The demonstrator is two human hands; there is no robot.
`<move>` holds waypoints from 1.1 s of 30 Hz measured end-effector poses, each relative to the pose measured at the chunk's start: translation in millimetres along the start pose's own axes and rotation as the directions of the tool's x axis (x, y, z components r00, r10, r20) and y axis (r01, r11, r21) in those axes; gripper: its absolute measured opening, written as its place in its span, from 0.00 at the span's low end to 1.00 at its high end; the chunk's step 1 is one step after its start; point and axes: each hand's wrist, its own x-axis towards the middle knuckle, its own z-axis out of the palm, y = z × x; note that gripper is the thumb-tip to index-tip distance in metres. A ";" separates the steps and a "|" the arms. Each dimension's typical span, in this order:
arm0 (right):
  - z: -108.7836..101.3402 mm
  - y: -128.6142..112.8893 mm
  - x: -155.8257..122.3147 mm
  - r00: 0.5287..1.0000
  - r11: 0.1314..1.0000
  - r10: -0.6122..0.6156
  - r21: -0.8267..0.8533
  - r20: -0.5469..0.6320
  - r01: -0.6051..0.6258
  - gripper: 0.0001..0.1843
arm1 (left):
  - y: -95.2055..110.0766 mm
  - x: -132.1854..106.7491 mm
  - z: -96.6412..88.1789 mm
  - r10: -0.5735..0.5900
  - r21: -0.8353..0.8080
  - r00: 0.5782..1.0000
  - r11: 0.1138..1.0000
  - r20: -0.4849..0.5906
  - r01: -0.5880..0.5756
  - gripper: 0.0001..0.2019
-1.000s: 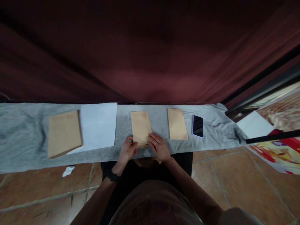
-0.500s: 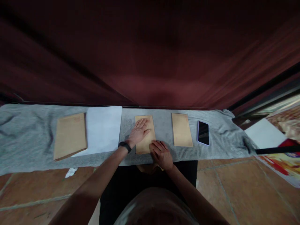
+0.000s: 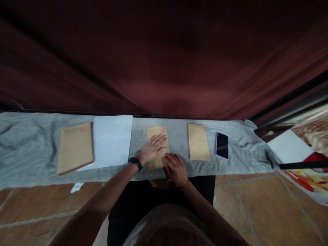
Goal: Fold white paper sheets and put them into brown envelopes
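Observation:
A brown paper envelope (image 3: 155, 163) lies upright on the grey cloth in front of me. My left hand (image 3: 153, 147), a dark band on its wrist, rests flat across its middle and right side with the fingers stretched out. At the envelope's lower right edge lies my right hand (image 3: 176, 170), palm down. Its fingers are loosely bent and close together, with the fingertips at the edge and on the cloth; its thumb is partly hidden. Below the cloth's front edge, a brown paper piece (image 3: 158, 183) shows near my lap, partly covered.
On the grey cloth (image 3: 30, 147) at left, a stack of brown envelopes (image 3: 75, 148) overlaps white paper sheets (image 3: 112, 141). To the right lie another brown envelope (image 3: 199, 142) and a phone (image 3: 222, 146). A dark red panel (image 3: 174, 92) rises behind the cloth.
My left hand has slid slightly right and down over the envelope, its fingers now closer to the right edge. My right hand stays almost in place.

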 end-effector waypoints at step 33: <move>-0.2 19.9 0.6 0.997 0.977 0.074 0.203 -0.024 -0.068 0.15 | 58.7 -113.4 -17.1 -0.203 -0.258 0.965 0.953 -0.165 0.156 0.30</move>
